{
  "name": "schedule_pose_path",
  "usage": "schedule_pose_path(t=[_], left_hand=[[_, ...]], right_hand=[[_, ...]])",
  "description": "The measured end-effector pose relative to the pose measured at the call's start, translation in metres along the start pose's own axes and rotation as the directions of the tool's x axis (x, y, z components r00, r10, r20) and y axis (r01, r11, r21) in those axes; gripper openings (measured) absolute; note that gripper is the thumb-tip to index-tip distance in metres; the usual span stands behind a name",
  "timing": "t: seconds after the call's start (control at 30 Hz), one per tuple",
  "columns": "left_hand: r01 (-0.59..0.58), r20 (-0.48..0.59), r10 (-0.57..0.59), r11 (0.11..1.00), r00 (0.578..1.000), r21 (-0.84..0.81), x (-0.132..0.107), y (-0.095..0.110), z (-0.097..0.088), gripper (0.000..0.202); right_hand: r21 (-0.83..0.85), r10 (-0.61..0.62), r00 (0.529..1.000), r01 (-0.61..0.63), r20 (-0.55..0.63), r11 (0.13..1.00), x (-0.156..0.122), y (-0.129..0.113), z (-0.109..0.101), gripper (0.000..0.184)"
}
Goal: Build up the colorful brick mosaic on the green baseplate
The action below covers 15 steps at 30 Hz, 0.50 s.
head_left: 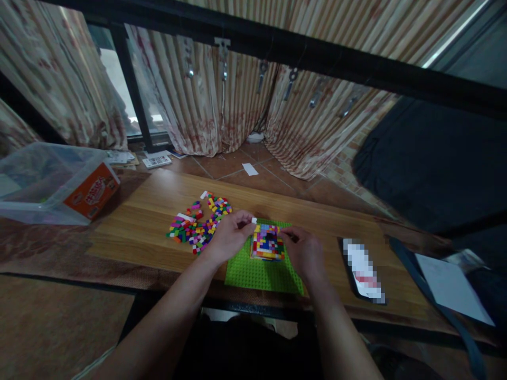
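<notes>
Green baseplate [261,275] on the wooden surface [138,221] carries a multicoloured brick build [268,247], set between the two hands. The left hand [229,236] pinches a white brick [254,220] by the build's far left corner, partly covering the baseplate; the right hand [307,253] curls at its right edge, gripping or not I cannot tell. Loose bricks [204,224] crowd the left hand's outer side; beyond them sits a clear bin [51,212]. A phone [362,272] lies to the right.
</notes>
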<state>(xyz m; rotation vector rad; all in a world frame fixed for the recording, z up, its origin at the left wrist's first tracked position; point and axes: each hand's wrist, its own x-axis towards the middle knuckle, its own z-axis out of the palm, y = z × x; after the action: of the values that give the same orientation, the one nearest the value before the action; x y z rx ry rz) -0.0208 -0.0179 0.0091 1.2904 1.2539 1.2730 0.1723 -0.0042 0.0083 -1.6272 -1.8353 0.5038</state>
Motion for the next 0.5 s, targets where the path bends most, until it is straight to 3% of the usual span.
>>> schedule_pose_path(t=[0.27,0.5], left_hand=[[0.01,-0.008,-0.01,1.0,1.0,0.006,-0.002,0.002,-0.001,0.006],[-0.006,-0.003,0.006,1.0,1.0,0.03,-0.003,0.003,-0.003,0.005]], right_hand=[[-0.085,-0.064,0.998,0.062,-0.023,0.994,0.003,0.003,0.016,0.021],[0.071,0.008,1.0,-0.007,-0.008,0.997,0.001,-0.002,0.012,0.025]])
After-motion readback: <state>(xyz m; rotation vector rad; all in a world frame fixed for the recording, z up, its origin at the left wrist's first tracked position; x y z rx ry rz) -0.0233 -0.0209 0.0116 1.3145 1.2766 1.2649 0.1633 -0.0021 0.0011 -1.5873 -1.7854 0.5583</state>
